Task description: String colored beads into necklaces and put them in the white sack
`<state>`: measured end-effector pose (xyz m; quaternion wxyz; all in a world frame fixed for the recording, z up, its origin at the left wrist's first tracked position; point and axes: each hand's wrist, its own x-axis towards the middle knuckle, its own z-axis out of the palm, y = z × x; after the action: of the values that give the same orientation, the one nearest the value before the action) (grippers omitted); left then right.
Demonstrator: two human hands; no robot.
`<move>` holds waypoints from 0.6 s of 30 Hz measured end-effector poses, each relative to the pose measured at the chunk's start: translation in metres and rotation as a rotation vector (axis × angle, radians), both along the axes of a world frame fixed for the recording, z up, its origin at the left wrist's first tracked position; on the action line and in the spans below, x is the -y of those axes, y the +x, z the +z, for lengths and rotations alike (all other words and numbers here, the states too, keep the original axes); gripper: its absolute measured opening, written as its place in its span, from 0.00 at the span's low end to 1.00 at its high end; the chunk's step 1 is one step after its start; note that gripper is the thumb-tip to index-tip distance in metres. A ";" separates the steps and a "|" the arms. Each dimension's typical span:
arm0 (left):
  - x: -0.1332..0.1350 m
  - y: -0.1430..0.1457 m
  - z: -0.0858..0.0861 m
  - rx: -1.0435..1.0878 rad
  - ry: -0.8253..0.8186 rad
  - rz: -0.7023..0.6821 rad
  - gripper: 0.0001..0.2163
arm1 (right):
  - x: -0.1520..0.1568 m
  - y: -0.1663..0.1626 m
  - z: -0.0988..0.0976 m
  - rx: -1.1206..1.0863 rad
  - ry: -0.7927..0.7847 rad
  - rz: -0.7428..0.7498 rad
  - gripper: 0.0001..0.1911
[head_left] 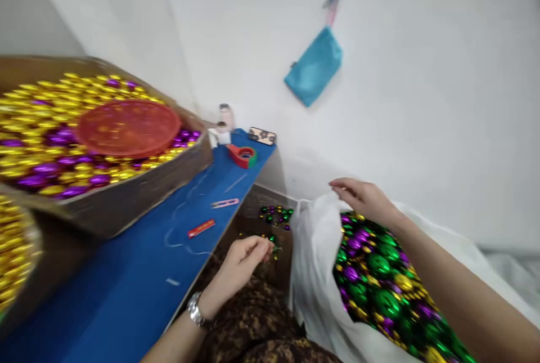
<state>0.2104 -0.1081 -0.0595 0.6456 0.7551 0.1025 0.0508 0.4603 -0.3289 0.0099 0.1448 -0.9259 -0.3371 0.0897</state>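
beads (276, 249) pinched in left hand (242, 264) fingertips

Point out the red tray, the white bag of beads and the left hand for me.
red tray (129, 128), head view, middle of its flat face.
white bag (314, 261), head view, bare left wall of the bag.
left hand (242, 264), head view, back of the hand, fingers pinching small beads.
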 end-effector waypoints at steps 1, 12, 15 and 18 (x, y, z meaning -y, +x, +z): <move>-0.012 -0.005 0.011 0.017 -0.054 0.064 0.18 | -0.036 -0.015 0.001 -0.040 0.063 0.136 0.17; -0.087 -0.085 0.041 0.295 -0.244 0.546 0.14 | -0.239 -0.153 -0.013 -0.948 0.338 0.923 0.19; -0.085 -0.095 0.019 0.387 -0.342 0.684 0.17 | -0.256 -0.173 -0.015 -0.941 0.386 0.893 0.20; -0.075 -0.098 -0.007 0.251 -0.432 0.413 0.22 | -0.265 -0.184 -0.013 -0.966 0.421 0.853 0.20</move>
<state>0.1120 -0.0332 -0.0660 0.7746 0.5515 0.1819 0.2505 0.2767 -0.0641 -0.0032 0.4083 -0.5200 -0.5808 0.4750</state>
